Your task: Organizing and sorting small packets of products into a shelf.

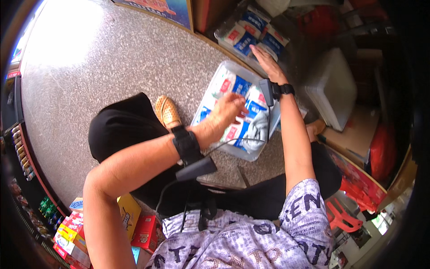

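Note:
A translucent plastic tub [251, 156] sits on the floor before me, holding several white, blue and red printed packets [235, 132] and a crumpled grey cloth [258, 129]. My left hand [226, 111] is over this tub, fingers loosely curled, with nothing visible in them. Whether it touches a packet I cannot tell. Stretched out flat, my right hand [268, 64] is beside similar packets [252, 33] in a second clear tub [231, 47] farther off. No object shows in that hand; its palm side is partly hidden. A black strap with a small device is on each wrist.
A wooden cabinet edge [225, 50] runs between the two tubs. To the right are stacked pale lids or panels [332, 87] and a cardboard box [352, 134]. Product boxes [72, 235] stand at lower left by a shelf of small goods [25, 154]. A cable hangs across the near tub.

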`<state>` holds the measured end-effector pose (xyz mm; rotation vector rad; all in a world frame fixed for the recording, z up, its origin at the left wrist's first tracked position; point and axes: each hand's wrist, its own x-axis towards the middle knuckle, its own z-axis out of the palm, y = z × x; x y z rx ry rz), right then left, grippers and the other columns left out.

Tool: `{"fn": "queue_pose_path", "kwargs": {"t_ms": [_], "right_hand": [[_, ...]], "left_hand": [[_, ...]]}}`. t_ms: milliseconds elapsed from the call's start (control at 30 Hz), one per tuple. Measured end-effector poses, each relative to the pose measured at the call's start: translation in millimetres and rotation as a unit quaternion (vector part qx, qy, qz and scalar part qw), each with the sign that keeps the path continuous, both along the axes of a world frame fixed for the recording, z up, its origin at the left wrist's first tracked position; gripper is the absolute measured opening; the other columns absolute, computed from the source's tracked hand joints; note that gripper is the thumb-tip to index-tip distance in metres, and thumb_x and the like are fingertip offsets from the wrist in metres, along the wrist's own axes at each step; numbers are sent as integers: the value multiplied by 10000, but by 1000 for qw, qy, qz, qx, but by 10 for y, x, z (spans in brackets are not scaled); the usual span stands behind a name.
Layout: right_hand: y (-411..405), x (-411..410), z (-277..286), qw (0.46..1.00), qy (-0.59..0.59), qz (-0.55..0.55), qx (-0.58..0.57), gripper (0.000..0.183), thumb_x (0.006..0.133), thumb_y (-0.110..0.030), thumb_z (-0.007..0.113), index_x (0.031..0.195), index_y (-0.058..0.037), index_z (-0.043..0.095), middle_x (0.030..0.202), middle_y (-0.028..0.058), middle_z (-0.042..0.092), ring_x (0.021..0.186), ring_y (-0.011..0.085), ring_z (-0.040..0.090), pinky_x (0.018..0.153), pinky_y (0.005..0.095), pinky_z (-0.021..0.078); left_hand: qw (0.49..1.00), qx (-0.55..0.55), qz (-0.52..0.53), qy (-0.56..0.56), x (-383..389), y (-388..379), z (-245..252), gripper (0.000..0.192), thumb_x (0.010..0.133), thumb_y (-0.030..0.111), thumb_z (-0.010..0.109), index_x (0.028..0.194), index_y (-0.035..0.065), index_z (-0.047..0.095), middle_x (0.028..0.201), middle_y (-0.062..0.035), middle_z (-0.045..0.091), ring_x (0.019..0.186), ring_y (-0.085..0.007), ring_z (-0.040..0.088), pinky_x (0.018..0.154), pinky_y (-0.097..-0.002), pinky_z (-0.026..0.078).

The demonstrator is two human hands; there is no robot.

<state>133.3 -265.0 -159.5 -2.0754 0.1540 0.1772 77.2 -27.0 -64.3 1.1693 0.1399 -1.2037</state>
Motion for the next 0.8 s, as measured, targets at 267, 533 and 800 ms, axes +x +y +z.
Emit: {"fn": "queue_pose_path", "kwargs": {"t_ms": [267, 533, 800], "right_hand": [[186, -1771, 16, 975, 158, -58, -144, 535, 760, -302, 611, 1179, -2, 469, 1238, 230, 417, 1152, 305, 415, 950, 357, 343], [930, -2475, -115, 936, 172, -119, -282, 681, 638, -100, 698, 1249, -153, 404, 1382, 143, 221, 1159, 394, 350, 951, 437, 333], [1277, -2737, -448, 951, 35, -78, -298, 523, 646, 52, 567, 1122, -159, 522, 1341, 59, 325, 1125, 315, 356, 881, 466, 381]], "left_hand": [[994, 62, -12, -84, 184, 104, -287, 320, 871, 222, 421, 1103, 1, 436, 978, -131, 560, 900, -221, 547, 773, -334, 453], [977, 147, -103, -117, 47, 261, -678, 300, 862, 231, 455, 1066, 11, 442, 940, -123, 560, 898, -209, 549, 732, -334, 476], [934, 88, -178, -297, -164, 85, -1383, 389, 847, 328, 482, 1140, 86, 400, 1014, -65, 506, 924, -174, 489, 756, -336, 430]]}}
